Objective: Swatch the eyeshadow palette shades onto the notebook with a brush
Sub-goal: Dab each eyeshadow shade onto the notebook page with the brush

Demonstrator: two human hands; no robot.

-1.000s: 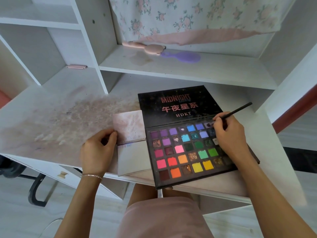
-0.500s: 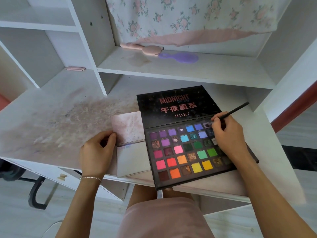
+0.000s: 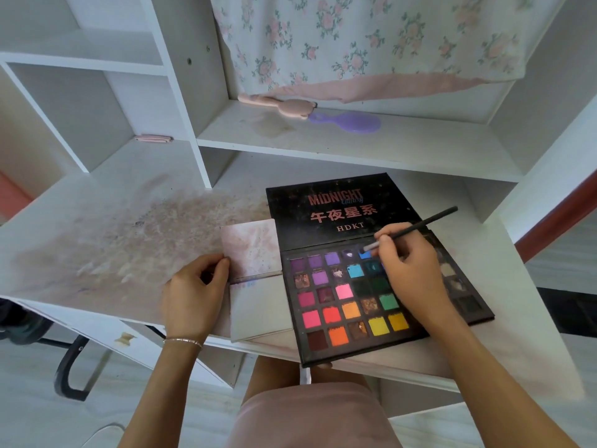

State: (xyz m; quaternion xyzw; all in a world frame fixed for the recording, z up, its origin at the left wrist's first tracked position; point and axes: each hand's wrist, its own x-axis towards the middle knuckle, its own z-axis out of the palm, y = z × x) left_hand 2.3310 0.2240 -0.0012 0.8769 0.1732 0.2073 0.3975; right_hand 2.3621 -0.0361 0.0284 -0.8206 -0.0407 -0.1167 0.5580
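Brush [image 3: 426, 223] pinched in right hand [image 3: 413, 276], tip at blue pan [image 3: 364, 254] of palette [image 3: 290, 205], centre right; left hand [image 3: 193, 295] gripping notebook [image 3: 258, 305] edge; page nearly bare, most shades likely unswatched.

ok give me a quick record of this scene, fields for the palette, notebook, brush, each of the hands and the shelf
palette: open on the desk, lid laid back
notebook: open, just left of palette, upper page stained pink
brush: tip on a blue pan, palette's top row
left hand: holds notebook's left edge
right hand: grips brush
shelf: pink handled item beside purple handled item
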